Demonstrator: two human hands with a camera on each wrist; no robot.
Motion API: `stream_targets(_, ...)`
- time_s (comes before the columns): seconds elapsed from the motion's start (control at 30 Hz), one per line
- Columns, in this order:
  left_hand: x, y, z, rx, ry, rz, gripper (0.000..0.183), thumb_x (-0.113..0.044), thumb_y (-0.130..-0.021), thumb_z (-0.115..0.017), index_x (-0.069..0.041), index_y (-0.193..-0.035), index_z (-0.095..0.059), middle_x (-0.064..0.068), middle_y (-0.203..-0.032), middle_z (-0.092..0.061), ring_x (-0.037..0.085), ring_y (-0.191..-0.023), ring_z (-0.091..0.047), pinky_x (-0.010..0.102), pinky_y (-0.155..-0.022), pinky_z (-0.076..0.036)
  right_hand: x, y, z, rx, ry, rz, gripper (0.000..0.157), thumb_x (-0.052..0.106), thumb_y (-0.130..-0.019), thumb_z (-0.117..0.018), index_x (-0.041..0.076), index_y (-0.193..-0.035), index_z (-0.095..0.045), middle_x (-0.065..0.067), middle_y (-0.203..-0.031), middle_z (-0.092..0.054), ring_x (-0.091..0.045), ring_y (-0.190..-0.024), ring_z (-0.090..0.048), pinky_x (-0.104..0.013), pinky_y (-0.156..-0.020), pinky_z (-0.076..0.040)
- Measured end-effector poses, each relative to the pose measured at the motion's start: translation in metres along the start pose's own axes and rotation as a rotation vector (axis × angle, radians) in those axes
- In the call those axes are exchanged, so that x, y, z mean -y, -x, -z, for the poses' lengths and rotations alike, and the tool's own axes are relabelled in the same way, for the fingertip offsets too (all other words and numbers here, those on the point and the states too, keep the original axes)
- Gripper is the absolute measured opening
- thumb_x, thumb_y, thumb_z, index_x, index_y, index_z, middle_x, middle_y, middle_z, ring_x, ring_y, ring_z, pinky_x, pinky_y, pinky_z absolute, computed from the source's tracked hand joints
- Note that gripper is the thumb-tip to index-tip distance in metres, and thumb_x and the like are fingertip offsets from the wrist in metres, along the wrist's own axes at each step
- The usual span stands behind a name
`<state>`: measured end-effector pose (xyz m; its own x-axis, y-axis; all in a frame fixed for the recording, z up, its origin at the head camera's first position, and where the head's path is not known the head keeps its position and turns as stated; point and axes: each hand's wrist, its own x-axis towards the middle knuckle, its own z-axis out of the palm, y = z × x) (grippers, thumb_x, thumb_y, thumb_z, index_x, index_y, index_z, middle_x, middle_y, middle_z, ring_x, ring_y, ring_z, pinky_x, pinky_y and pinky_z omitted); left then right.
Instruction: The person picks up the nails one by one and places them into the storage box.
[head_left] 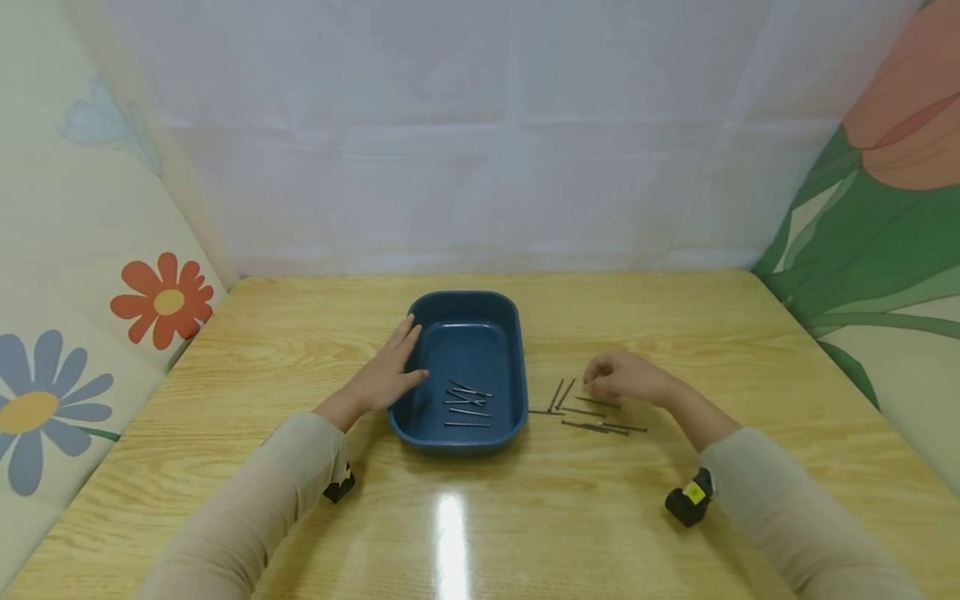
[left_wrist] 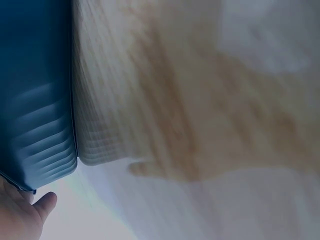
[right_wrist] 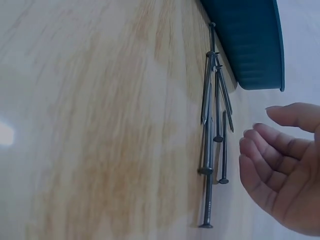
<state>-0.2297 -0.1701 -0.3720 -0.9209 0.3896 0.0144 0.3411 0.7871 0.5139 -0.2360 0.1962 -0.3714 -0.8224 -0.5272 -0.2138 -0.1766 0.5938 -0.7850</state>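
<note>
A deep blue rectangular tray (head_left: 467,346) stands on the table, with several steel nails (head_left: 468,412) lying in its near half. My left hand (head_left: 381,375) rests on the tray's left rim, fingers straight and thumb over the inside. Right of the tray, several more nails (head_left: 624,427) lie loosely scattered on the wood. My right hand (head_left: 628,379) is just beyond this pile. In the right wrist view, its fingers bend loosely beside the nails (right_wrist: 208,190), thumb apart, and nothing shows between them. The left wrist view catches only part of the left hand (left_wrist: 20,215) at the tray's edge.
The wooden table (head_left: 315,317) backs onto a white cloth (head_left: 450,167). Flower-patterned panels flank it on the left (head_left: 60,250) and right (head_left: 900,292). A black wrist camera (head_left: 688,502) hangs under the right sleeve; another (head_left: 340,485) is under the left.
</note>
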Motion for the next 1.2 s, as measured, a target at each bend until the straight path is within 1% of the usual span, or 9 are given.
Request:
stream_targets(0.2,0.0,0.0,0.0,0.002,-0.001,-0.005,0.069,-0.023,-0.087,-0.049,-0.001,-0.138,-0.008,0.01,-0.143,0.006,0.026,-0.129,0.001,0.045,-0.1,-0.012,-0.001,0.0,-0.001,-0.004,0.074,-0.01,0.017,0.008,-0.081,-0.053,-0.004,-0.093,-0.056,-0.006,-0.078,-0.055,-0.017,-0.067,-0.049,-0.031,-0.058,-0.042)
stream_targets(0.4,0.0,0.001,0.0,0.006,0.01,-0.004,0.069,-0.023,-0.087,-0.049,-0.001,-0.138,-0.008,0.009,-0.143,0.007,0.025,-0.129,0.002,0.046,-0.1,-0.012,0.002,0.001,-0.003,0.007,0.107,-0.016,0.016,0.01,-0.083,-0.053,-0.003,-0.092,-0.056,-0.006,-0.08,-0.055,-0.016,-0.067,-0.049,-0.03,-0.057,-0.042)
stream_targets(0.57,0.0,0.001,0.0,0.008,0.016,-0.004,0.069,-0.023,-0.087,-0.049,-0.001,-0.138,-0.007,0.009,-0.143,0.007,0.026,-0.129,0.002,0.046,-0.099,-0.012,-0.001,-0.001,-0.004,0.004,0.149,-0.027,0.011,0.005,-0.081,-0.053,-0.002,-0.088,-0.057,-0.005,-0.076,-0.054,-0.015,-0.063,-0.049,-0.029,-0.055,-0.042)
stream_targets(0.77,-0.001,0.002,0.0,0.008,0.019,-0.001,0.069,-0.024,-0.087,-0.048,-0.001,-0.138,-0.007,0.009,-0.143,0.007,0.026,-0.129,0.001,0.046,-0.099,-0.013,-0.002,-0.005,-0.008,-0.014,0.255,-0.043,0.007,0.002,-0.075,-0.055,0.0,-0.082,-0.058,-0.005,-0.075,-0.055,-0.014,-0.063,-0.048,-0.027,-0.056,-0.042)
stream_targets(0.93,-0.001,0.001,0.001,0.004,0.019,0.0,0.069,-0.023,-0.087,-0.048,-0.001,-0.138,-0.008,0.009,-0.143,0.007,0.026,-0.129,0.001,0.046,-0.1,-0.012,0.0,-0.006,-0.011,-0.002,0.305,-0.06,0.002,0.001,-0.076,-0.053,0.001,-0.076,-0.056,-0.003,-0.069,-0.052,-0.013,-0.06,-0.046,-0.026,-0.053,-0.04)
stream_targets(1.0,-0.001,0.001,0.001,0.003,0.017,-0.003,0.069,-0.023,-0.087,-0.048,0.0,-0.138,-0.008,0.01,-0.143,0.007,0.026,-0.129,0.001,0.046,-0.099,-0.012,0.001,-0.007,-0.012,0.0,0.312,-0.061,0.004,0.0,-0.075,-0.053,0.002,-0.073,-0.055,-0.002,-0.066,-0.051,-0.013,-0.057,-0.045,-0.026,-0.052,-0.039)
stream_targets(1.07,0.0,0.0,0.001,0.003,0.014,-0.005,0.069,-0.023,-0.087,-0.048,0.0,-0.138,-0.008,0.01,-0.143,0.007,0.027,-0.129,0.001,0.046,-0.099,-0.012,0.001,-0.007,-0.013,0.002,0.32,-0.045,0.007,-0.001,-0.074,-0.053,0.004,-0.07,-0.055,-0.001,-0.064,-0.05,-0.013,-0.055,-0.044,-0.026,-0.051,-0.038)
stream_targets(1.2,-0.001,0.0,0.001,0.003,0.009,-0.006,0.069,-0.023,-0.087,-0.048,0.0,-0.138,-0.007,0.009,-0.143,0.007,0.026,-0.129,0.001,0.046,-0.099,-0.013,0.003,-0.007,-0.013,0.007,0.325,-0.031,0.009,-0.003,-0.072,-0.053,0.005,-0.067,-0.054,-0.001,-0.061,-0.049,-0.012,-0.053,-0.043,-0.026,-0.05,-0.037)
